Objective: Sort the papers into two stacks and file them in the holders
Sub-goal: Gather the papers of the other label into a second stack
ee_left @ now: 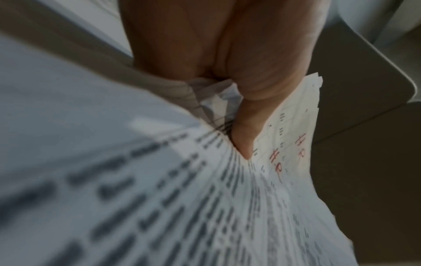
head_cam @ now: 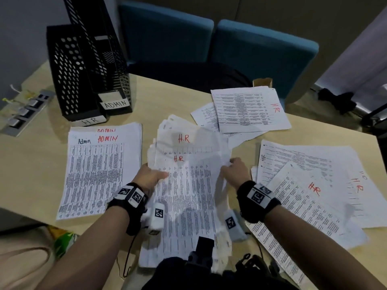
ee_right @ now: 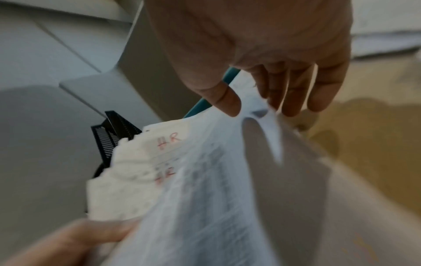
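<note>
A thick, uneven bundle of sheets marked "H.R" in red is lifted off the table's middle. My left hand grips its left edge, thumb on top of the bundle. My right hand pinches the right edge; in the right wrist view its thumb and fingers close on the curled sheets. A neat ADMIN stack lies to the left. Two black mesh holders stand at the back left, labelled HR and ADMIN. Loose H.R sheets lie at the back right and the right.
A grey socket strip is set into the tan table at the far left. Two blue chairs stand behind the table, with a dark item on one seat. A small brown card piece sits at the far edge.
</note>
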